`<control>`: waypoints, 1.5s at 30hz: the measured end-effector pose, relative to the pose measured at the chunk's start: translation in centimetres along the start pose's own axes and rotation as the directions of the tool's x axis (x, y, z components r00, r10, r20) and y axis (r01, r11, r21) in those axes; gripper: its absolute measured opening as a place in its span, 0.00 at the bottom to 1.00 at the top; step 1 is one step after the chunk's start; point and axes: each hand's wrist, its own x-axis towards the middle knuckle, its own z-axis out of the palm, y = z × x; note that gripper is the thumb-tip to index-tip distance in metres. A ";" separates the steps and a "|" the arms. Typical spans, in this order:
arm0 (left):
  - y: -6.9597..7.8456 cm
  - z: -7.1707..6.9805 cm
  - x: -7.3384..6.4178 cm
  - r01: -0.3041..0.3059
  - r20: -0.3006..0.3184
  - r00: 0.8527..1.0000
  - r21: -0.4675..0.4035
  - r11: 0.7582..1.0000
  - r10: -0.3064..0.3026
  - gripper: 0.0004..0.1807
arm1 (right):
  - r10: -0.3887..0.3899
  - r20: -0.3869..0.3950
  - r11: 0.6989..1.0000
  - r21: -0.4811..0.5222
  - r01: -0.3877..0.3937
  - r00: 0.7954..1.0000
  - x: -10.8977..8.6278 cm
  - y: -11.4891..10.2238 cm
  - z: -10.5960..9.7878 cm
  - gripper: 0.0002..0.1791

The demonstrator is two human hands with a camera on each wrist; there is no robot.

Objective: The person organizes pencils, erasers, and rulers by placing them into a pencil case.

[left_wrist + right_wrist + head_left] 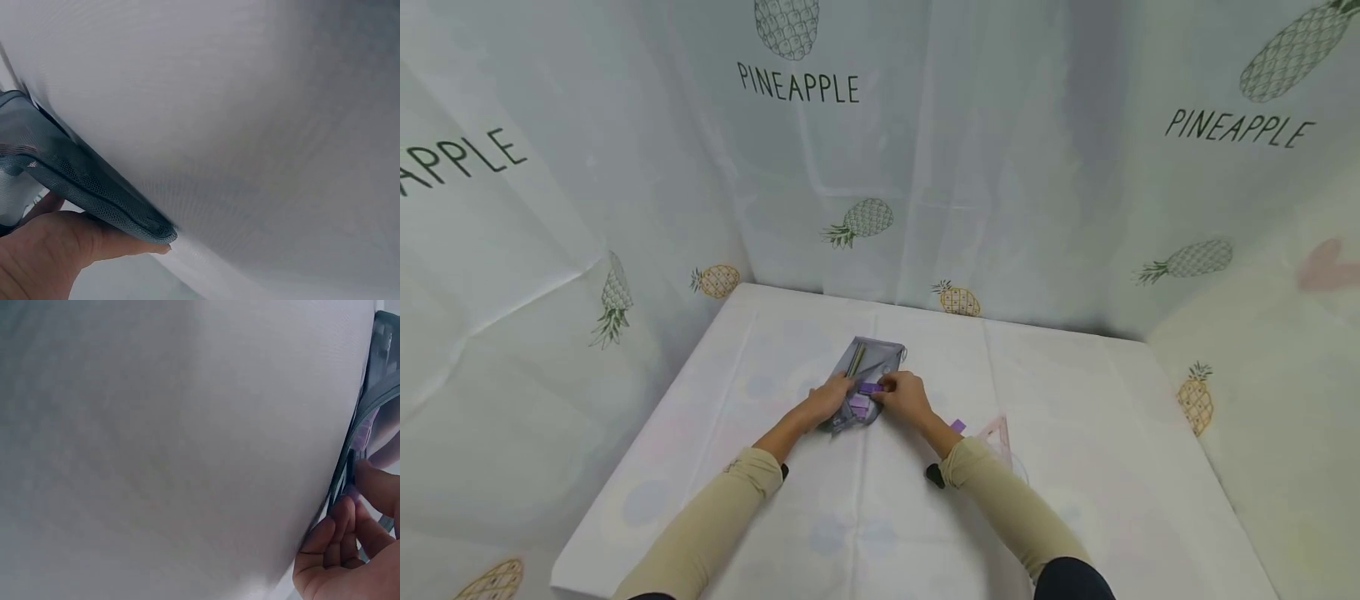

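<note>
A grey mesh zip pouch (886,354) lies on the white-covered table in the head view. My left hand (827,400) grips the pouch's left side; in the left wrist view its thumb and fingers hold the dark edge of the mesh. Between the fingertips of my right hand (907,397) is a small purple block (869,388), pinched over the pouch. A paler lilac block (858,403) sits just below it at the pouch. Long greenish sticks (856,360) lie along the pouch's left part. In the right wrist view, my right fingers partly hide the purple piece beside the pouch rim.
Right of the pouch, near my right forearm, lie another purple piece (957,426) and a pink see-through set square (1002,435), both partly behind the sleeve. Pineapple-printed curtains (1015,167) hang behind the table and at its sides.
</note>
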 end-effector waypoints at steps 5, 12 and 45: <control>-0.2 0.1 0.2 -0.033 -0.031 0.999 0.014 0.999 0.034 0.35 | -0.014 0.011 1.000 0.014 0.014 1.000 0.3 -0.3 0.2 0.09; 0.1 0.3 -0.1 -0.020 -0.011 1.000 -0.006 1.000 0.020 0.35 | -0.062 0.113 0.998 0.003 0.062 0.992 0.2 -0.3 0.3 0.10; -0.5 0.0 0.4 -0.011 0.022 1.000 0.027 1.000 0.010 0.36 | -0.029 -0.043 0.931 -0.365 0.011 0.999 -2.9 5.6 -11.2 0.50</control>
